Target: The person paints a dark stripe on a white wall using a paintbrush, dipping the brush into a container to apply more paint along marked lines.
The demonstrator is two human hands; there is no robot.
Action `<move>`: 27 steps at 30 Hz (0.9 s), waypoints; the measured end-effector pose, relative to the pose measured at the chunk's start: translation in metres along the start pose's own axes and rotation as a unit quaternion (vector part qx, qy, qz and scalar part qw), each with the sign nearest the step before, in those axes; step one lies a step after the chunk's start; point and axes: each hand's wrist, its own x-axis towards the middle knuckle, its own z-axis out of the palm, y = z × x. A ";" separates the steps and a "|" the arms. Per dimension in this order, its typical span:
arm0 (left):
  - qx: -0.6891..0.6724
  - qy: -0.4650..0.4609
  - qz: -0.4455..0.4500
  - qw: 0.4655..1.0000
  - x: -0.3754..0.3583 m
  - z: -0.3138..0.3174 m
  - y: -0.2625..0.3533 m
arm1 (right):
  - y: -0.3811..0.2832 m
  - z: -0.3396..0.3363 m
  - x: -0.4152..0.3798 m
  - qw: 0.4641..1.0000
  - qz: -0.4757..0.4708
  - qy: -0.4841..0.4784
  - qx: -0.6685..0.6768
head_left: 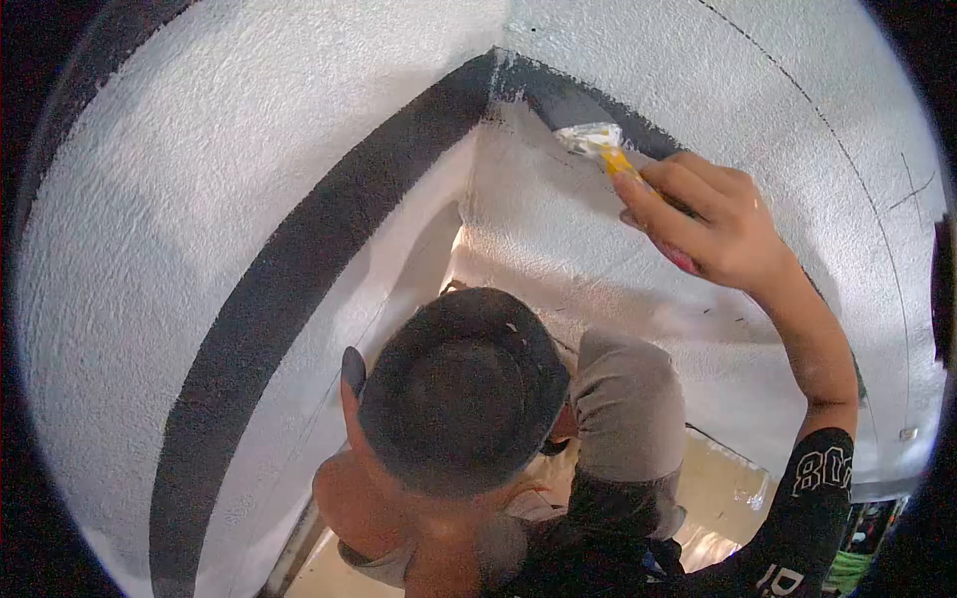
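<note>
My right hand (713,219) is raised to the wall and closed around the handle of a paintbrush (613,157). The brush has a yellow, paint-smeared handle, and its head rests at the lower edge of a dark grey painted band (568,103), near the wall corner. Lower down, my left hand (369,488) holds a round dark container (454,309) from the side and below. Its thumb, dark at the tip, lies along the container's left side, while the other fingers are mostly hidden. Dark grey, paint-like material shows inside the container.
Two rough white wall faces (249,149) meet at a corner. A wide dark curved band (269,279) runs down the left face. Thin pencil-like lines mark the right face (797,179). My trousered knee (628,409) is beside the container. Green items (862,558) stand at lower right.
</note>
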 end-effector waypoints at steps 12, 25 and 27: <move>0.083 0.039 -0.024 0.995 -0.013 0.007 0.008 | -0.003 -0.010 -0.015 0.999 0.036 -0.018 0.000; 0.171 -0.057 0.019 0.983 -0.001 -0.011 0.007 | 0.017 0.018 0.005 0.999 -0.011 0.017 -0.031; 0.007 -0.055 0.029 0.998 -0.006 -0.014 -0.002 | 0.013 0.009 0.000 1.000 0.013 -0.003 -0.006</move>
